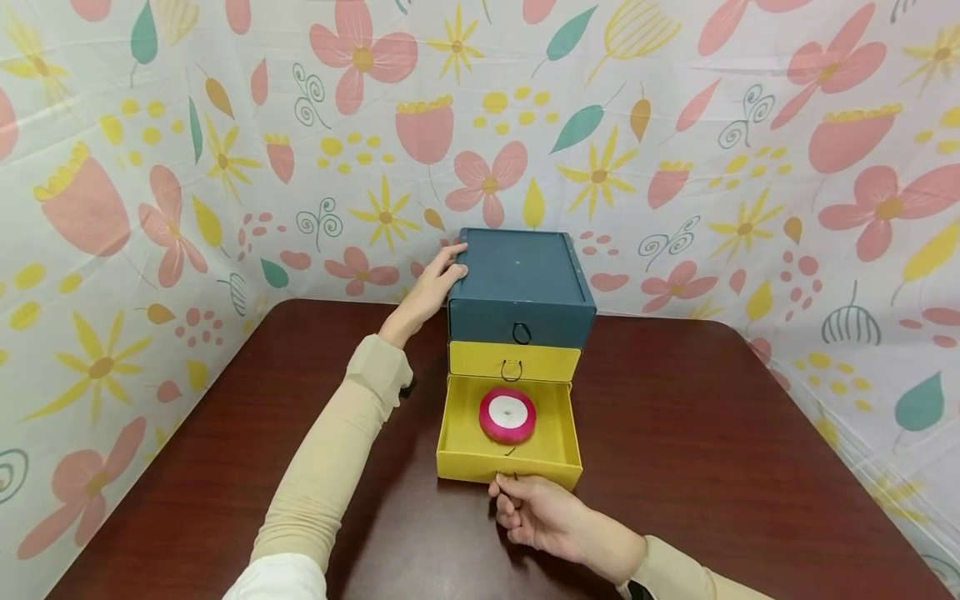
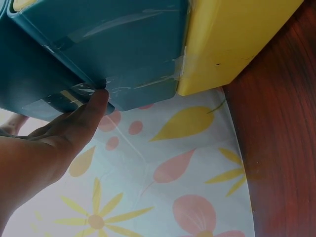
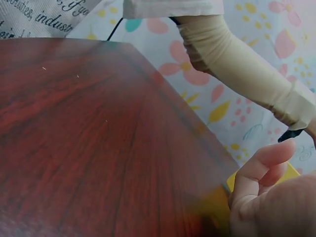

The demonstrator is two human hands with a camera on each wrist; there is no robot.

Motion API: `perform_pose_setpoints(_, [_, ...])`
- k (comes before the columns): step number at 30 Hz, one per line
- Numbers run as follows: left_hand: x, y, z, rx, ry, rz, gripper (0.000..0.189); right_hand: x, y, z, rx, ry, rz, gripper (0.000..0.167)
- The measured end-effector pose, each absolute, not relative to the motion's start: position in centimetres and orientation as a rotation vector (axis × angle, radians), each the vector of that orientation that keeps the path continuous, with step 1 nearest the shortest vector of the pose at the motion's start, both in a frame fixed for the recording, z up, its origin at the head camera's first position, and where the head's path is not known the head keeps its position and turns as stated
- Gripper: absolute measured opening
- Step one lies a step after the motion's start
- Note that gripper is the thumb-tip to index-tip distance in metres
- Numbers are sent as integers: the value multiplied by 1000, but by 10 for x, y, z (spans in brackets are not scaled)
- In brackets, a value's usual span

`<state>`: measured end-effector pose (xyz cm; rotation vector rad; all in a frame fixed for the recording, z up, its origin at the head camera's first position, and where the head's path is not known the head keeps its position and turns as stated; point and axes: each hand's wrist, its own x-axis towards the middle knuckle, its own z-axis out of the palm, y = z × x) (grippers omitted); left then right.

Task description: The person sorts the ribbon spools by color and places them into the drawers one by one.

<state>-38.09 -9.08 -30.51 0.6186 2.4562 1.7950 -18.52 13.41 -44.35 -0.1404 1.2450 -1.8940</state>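
A small drawer cabinet [image 1: 517,321] has a blue top section above yellow drawers. Its lowest yellow drawer [image 1: 468,467] is pulled out toward me. Inside that drawer lies a spool of pink ribbon [image 1: 507,415] with a white centre. My left hand [image 1: 435,287] rests on the cabinet's upper left edge, fingers extended; the left wrist view shows a finger against the blue side [image 2: 123,54]. At the front of the open drawer, my right hand [image 1: 543,517] pinches its dark pull loop, mostly hidden by the fingers.
The cabinet stands on a dark reddish-brown table [image 1: 712,467]. Behind and beside the table hangs a white curtain [image 1: 225,100] printed with flowers. Dark pull loops [image 1: 512,369] hang on the upper drawer fronts.
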Motion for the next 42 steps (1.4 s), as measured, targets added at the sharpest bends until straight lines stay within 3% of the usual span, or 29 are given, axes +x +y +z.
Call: perform_pose_setpoints(42, [-382,-90,-310,636,2484,1798,54,-247,138,-446,-104,1306,-1957,35])
